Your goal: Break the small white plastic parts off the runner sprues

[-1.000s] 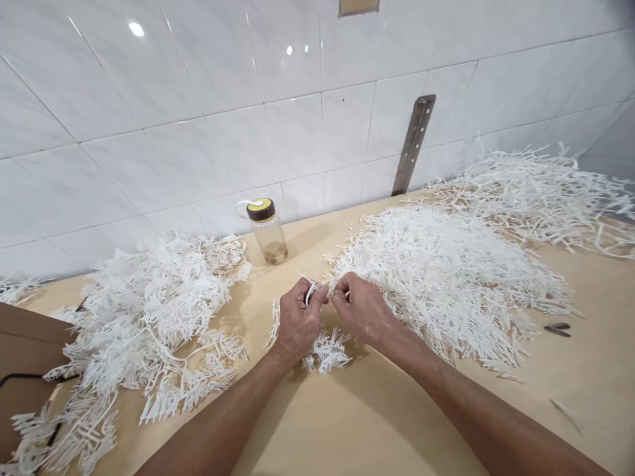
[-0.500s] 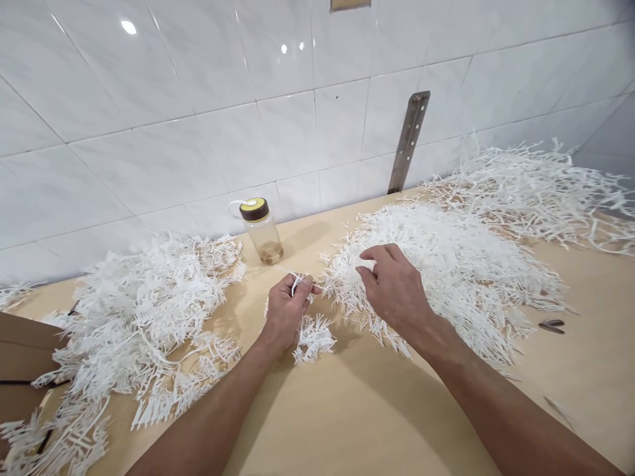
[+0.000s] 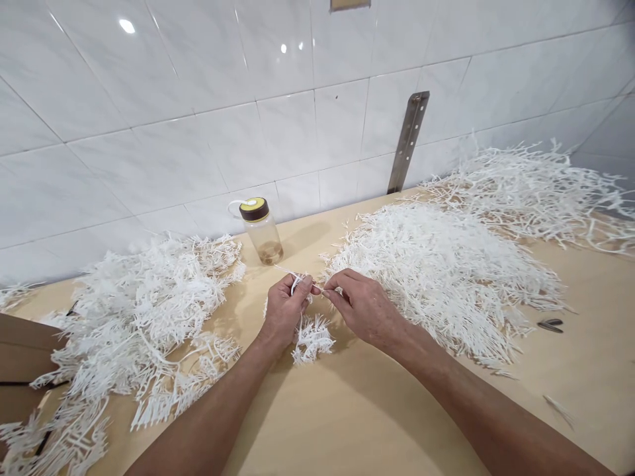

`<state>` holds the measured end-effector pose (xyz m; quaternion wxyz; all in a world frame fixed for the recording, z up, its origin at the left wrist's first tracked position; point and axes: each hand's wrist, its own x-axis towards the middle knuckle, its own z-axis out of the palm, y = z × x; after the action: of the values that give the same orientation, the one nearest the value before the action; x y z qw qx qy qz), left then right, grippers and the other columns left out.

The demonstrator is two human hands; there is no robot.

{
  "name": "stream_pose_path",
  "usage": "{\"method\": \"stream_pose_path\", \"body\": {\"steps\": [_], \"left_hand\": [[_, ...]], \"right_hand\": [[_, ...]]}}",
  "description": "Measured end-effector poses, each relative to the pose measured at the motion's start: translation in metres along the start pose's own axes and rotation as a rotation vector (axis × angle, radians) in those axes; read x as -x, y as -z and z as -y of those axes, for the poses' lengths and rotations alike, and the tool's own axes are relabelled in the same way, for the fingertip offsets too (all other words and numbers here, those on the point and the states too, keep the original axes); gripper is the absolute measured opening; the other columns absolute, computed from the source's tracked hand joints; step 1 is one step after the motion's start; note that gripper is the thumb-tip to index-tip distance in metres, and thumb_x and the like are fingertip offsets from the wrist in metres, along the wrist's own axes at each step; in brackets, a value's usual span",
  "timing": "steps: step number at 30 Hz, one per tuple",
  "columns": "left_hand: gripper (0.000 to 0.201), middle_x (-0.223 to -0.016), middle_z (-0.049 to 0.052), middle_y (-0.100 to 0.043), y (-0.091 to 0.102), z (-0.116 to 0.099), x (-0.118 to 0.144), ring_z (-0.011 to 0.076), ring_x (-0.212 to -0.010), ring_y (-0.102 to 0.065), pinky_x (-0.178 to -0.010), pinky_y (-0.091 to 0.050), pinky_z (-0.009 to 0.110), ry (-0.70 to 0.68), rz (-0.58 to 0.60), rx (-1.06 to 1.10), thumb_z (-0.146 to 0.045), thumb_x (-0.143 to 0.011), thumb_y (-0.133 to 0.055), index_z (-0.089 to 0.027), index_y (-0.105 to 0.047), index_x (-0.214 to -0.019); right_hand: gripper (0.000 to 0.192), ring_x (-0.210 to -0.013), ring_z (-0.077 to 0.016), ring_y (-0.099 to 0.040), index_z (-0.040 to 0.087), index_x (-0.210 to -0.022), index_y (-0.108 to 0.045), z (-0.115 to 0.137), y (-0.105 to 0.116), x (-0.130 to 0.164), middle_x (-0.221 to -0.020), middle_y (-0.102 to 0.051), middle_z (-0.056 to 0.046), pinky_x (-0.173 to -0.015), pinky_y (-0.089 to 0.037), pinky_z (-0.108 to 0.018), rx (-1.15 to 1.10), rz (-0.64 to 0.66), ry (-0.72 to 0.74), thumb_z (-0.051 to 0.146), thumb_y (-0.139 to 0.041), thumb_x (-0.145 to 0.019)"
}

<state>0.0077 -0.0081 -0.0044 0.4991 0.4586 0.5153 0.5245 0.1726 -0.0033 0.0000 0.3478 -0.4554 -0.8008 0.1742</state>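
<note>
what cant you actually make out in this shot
- Head view: how the left hand grips the white branched bundle; its curled fingers cover the stem.
- Head view: the thin piece pinched by the right hand; too small, fingertips hide it.
- Head view: the dark object on the table; too small to identify.
- Head view: the brown box; cut off by the left edge.
- Head view: residue in the bottle; too small.

My white plastic sprigs (image 3: 311,337) on tan table (image 3: 357,410); at 12 o'clock, clear bottle (image 3: 262,233), yellow-and-brown cap; white glossy tiles (image 3: 198,99).
</note>
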Motion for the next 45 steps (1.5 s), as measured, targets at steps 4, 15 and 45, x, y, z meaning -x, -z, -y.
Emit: {"method": "stream_pose_path", "body": {"steps": [4, 15, 45], "left_hand": [[0.035, -0.044, -0.009, -0.034, 0.001, 0.008, -0.003, 0.0050, -0.039, -0.023, -0.041, -0.020, 0.021, -0.009, -0.018, -0.041, -0.051, -0.079, -0.069, -0.018, -0.061, -0.070], [0.036, -0.044, -0.010, -0.030, 0.016, 0.003, -0.018, 0.0052, -0.039, -0.022, -0.040, -0.017, 0.021, -0.047, -0.022, -0.112, -0.051, -0.078, -0.068, -0.018, -0.059, -0.069], [0.042, -0.049, -0.002, -0.056, 0.013, 0.000, -0.010, 0.0106, -0.043, -0.050, -0.046, -0.038, 0.023, -0.017, 0.240, -0.299, -0.056, -0.080, -0.066, -0.015, -0.063, -0.076]], "right_hand": [[0.021, -0.071, -0.0161, -0.056, 0.018, -0.081, -0.056, 0.003, -0.006, 0.001, -0.082, -0.062, -0.004, -0.066, -0.040, -0.029, 0.031, 0.058, -0.053, 0.019, -0.045, -0.099], [0.017, -0.068, -0.0147, -0.055, 0.019, -0.078, -0.057, 0.026, 0.006, 0.012, -0.076, -0.063, -0.001, -0.063, -0.039, -0.027, -0.091, 0.110, -0.045, 0.016, -0.051, -0.093], [0.016, -0.063, -0.0141, -0.059, 0.019, -0.094, -0.067, -0.004, 0.014, -0.006, -0.077, -0.068, -0.002, -0.055, -0.045, -0.025, -0.296, 0.010, -0.425, 0.024, -0.059, -0.080]]}}
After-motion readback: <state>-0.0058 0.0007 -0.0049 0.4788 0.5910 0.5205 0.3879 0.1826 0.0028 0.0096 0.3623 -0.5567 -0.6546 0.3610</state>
